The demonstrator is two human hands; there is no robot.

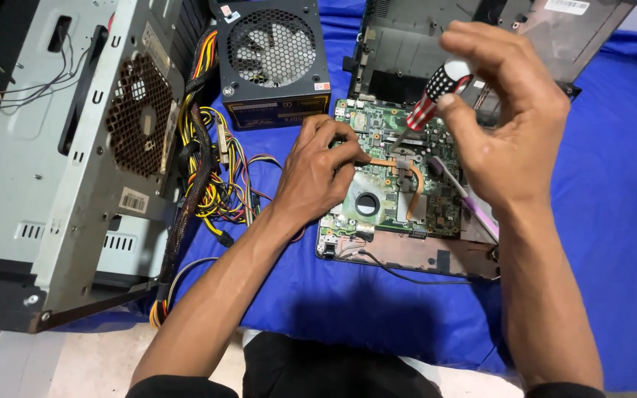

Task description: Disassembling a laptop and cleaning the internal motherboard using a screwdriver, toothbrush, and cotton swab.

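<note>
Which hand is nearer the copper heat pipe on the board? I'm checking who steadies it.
Left. The left hand has its fingertips at the copper heat pipe, by its left end. The right hand is raised above it, gripping the screwdriver.

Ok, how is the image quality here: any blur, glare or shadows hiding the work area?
Head view: light is even and soft, with no strong glare. The right hand is slightly motion-blurred around the screwdriver; the left hand and the green circuit board are sharp. A dark shadow falls on the blue cloth below the board, not on the work spot. Mild wide-angle bending shows at the metal computer case.
</note>
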